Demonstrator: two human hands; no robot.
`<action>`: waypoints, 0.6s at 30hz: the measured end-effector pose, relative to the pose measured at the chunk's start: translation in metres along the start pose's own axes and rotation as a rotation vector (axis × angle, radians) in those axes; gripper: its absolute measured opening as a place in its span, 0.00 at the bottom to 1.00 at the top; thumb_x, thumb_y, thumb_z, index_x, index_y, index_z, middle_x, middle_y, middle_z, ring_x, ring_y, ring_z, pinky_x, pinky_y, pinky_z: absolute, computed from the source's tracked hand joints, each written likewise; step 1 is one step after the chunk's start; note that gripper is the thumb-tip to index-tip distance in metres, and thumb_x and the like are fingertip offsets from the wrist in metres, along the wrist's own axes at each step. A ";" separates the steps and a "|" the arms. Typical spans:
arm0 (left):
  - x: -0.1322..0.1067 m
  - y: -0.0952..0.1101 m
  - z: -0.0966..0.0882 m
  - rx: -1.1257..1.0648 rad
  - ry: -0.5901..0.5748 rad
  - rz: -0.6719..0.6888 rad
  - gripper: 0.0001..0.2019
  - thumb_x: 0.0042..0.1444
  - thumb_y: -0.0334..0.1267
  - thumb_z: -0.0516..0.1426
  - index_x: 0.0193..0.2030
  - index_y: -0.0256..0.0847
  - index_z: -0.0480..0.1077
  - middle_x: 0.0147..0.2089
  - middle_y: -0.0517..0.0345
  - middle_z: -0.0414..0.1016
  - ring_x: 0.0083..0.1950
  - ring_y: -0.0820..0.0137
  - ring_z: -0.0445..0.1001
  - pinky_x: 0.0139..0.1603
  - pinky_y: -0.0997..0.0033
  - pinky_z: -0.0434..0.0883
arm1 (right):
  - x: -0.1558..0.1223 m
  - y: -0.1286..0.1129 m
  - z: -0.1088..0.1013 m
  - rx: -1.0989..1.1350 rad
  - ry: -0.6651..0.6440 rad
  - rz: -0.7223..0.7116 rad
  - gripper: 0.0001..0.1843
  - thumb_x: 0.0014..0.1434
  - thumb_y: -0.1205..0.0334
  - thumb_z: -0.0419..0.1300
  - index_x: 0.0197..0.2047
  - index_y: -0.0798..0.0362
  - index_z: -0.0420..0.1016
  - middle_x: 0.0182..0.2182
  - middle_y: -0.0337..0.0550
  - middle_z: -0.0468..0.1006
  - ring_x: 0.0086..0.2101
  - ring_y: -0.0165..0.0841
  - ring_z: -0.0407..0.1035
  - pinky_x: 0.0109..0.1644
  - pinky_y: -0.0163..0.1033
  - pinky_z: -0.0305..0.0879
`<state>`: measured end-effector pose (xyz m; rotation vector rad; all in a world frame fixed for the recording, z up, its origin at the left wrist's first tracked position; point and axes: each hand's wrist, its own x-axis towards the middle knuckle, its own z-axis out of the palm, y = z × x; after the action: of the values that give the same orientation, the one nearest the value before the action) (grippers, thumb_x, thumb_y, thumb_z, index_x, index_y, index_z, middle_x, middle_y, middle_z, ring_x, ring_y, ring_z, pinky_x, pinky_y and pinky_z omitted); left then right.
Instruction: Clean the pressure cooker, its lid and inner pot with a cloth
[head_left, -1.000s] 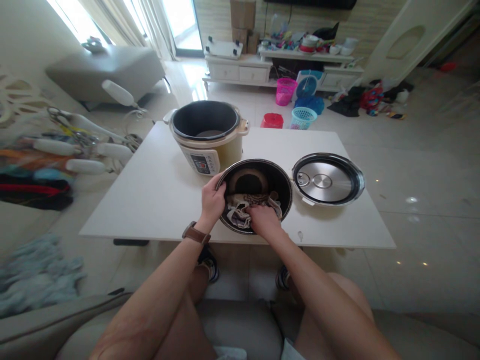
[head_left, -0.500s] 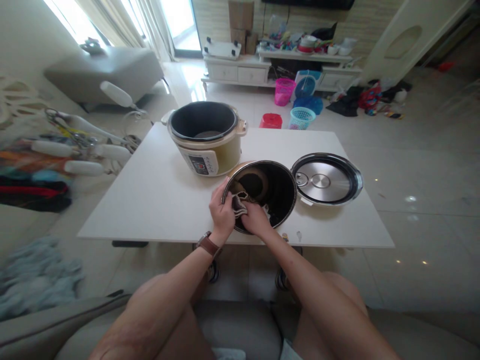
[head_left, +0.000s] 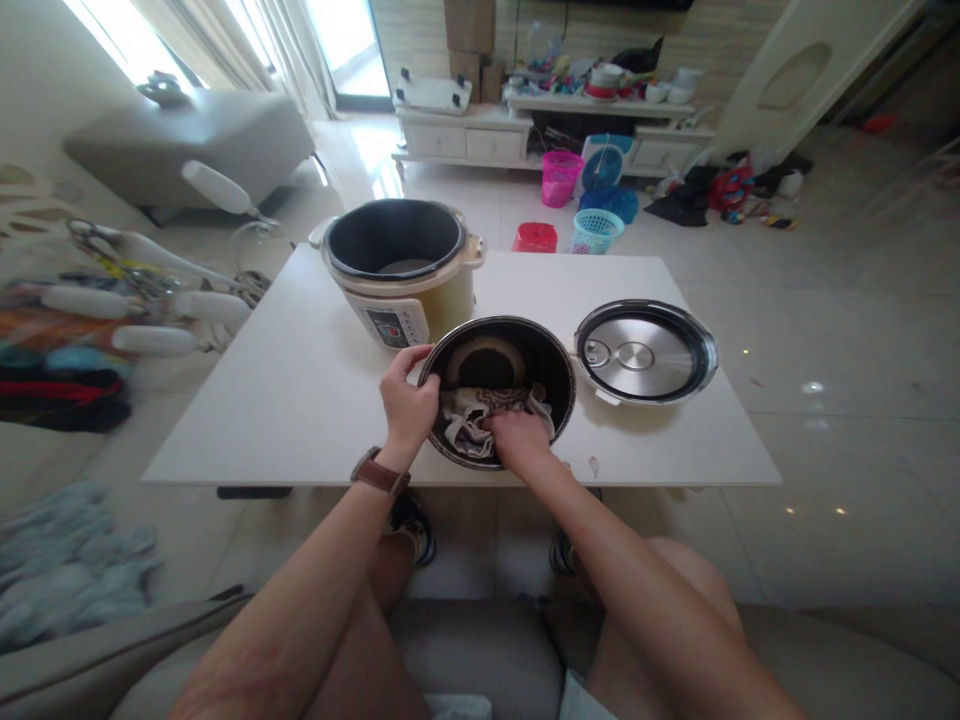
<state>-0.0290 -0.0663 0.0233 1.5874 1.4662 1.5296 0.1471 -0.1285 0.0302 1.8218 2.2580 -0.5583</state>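
Note:
A dark inner pot (head_left: 559,360) lies tilted on the white table, its mouth facing me. My left hand (head_left: 409,405) grips the pot's left rim, thumb over the edge and fingers around the outside. Inside the pot, my right hand (head_left: 519,440) is closed on a crumpled, patterned cloth (head_left: 469,425), which rests against the lower wall; some fingertips are hidden in its folds. Behind the pot stands the pressure cooker body (head_left: 442,300), open at the top, with a control panel on its front. Right of the pot is the round lid (head_left: 645,355), its metal underside facing up.
The white table (head_left: 247,400) ends just in front of the pot. A small clear piece (head_left: 594,466) lies near that edge. To the left stands a lamp with several white shades (head_left: 217,187). Beyond the table are plastic baskets (head_left: 596,232) and a red stool (head_left: 535,237).
My left hand has let go of the cloth and moved left onto the pot's rim. The pot has turned to face me more, and the cloth is spread wider inside it.

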 end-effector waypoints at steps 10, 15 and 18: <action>-0.011 0.005 0.004 -0.074 -0.082 0.025 0.17 0.60 0.30 0.56 0.53 0.42 0.80 0.54 0.55 0.85 0.57 0.60 0.80 0.65 0.58 0.75 | -0.001 0.000 -0.001 -0.022 0.025 0.044 0.22 0.70 0.71 0.50 0.54 0.52 0.85 0.51 0.60 0.86 0.51 0.46 0.82 0.54 0.46 0.76; -0.019 0.007 0.009 -0.090 -0.057 0.026 0.16 0.62 0.31 0.56 0.52 0.43 0.80 0.52 0.54 0.84 0.58 0.60 0.80 0.66 0.57 0.74 | 0.002 0.003 0.005 0.049 0.048 0.037 0.26 0.65 0.71 0.56 0.61 0.44 0.81 0.52 0.53 0.86 0.53 0.45 0.81 0.56 0.44 0.74; -0.028 0.005 0.015 -0.100 -0.026 0.028 0.16 0.63 0.32 0.56 0.54 0.43 0.79 0.53 0.53 0.84 0.59 0.60 0.79 0.67 0.56 0.73 | 0.008 -0.002 0.007 0.153 0.072 0.057 0.29 0.63 0.70 0.57 0.64 0.43 0.79 0.55 0.50 0.85 0.55 0.44 0.80 0.59 0.43 0.72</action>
<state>-0.0079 -0.0880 0.0132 1.5692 1.3375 1.5671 0.1425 -0.1249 0.0213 2.0017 2.2573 -0.6828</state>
